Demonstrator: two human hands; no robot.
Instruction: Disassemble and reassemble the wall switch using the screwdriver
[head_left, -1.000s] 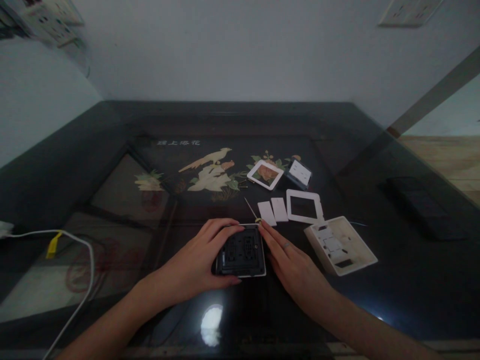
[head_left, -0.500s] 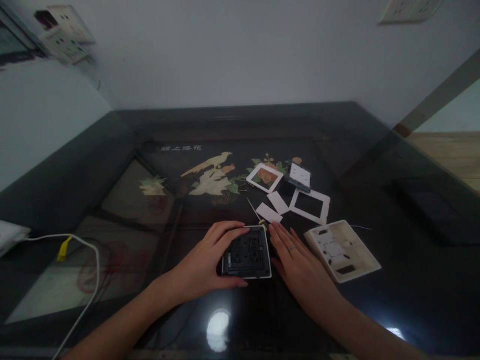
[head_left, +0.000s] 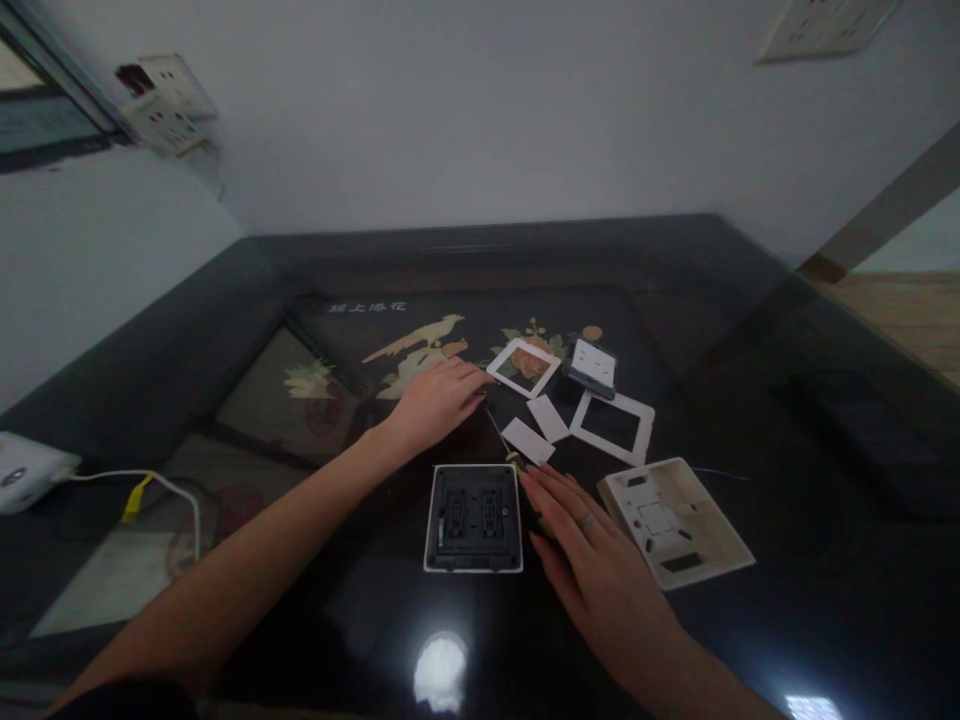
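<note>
My left hand (head_left: pixel 441 400) reaches over the inlaid picture, thumb and fingers brought together near some tiny pieces, perhaps screws. What lies between the fingertips is too small to make out. Nearer to me, the black-backed switch panel (head_left: pixel 474 520) with a white rim lies flat, and neither hand grips it. My right hand (head_left: pixel 585 540), wearing a ring, rests just right of this panel with its fingers stretched out. Those fingers partly cover a screwdriver (head_left: pixel 499 432) with a thin shaft and yellow collar; its handle is mostly hidden. Two white rectangular plates (head_left: pixel 529 440) lie past the right fingertips.
A cream wall box (head_left: pixel 709 560) stands open-side up right of my right hand. Two white frames (head_left: pixel 646 432) and a socket module (head_left: pixel 592 366) lie farther back. A white cable (head_left: pixel 176 487) runs at the left. A dark flat object (head_left: pixel 870 430) lies far right.
My left hand has let go of the switch panel and moved forward to the tiny pieces. My right hand stays beside the panel. The view has shifted slightly.
</note>
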